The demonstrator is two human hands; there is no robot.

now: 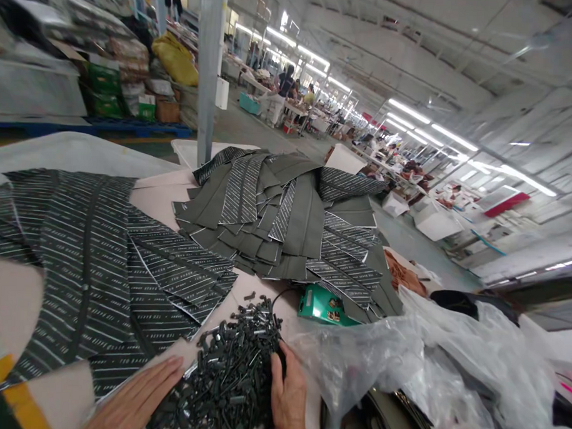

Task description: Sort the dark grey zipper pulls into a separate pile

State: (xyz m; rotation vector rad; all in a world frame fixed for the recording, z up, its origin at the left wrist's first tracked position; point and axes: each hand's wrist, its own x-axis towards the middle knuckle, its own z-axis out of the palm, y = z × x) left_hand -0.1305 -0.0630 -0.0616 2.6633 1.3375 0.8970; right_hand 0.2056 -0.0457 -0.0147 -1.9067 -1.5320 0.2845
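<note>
A heap of small dark pieces that look like zipper sliders (233, 369) lies on the table in front of me. My left hand (141, 394) is at the heap's left side, its fingers stretched out flat and close together. Against the right side of the heap rests my right hand (290, 390), cupped, with thumb and forefinger apart and dark pieces beside them. Neither hand visibly grips a piece. Left of the heap lie dark fabric panels with white printed stripes (87, 264), each with a zipper-like strip down it.
Beyond the heap is a large pile of dark panels (300, 215), some striped. A green device (323, 303) sits under its front edge. Clear plastic sheeting (403, 356) covers the right side. A metal post (209, 74) rises behind the table (250, 288). People work far off.
</note>
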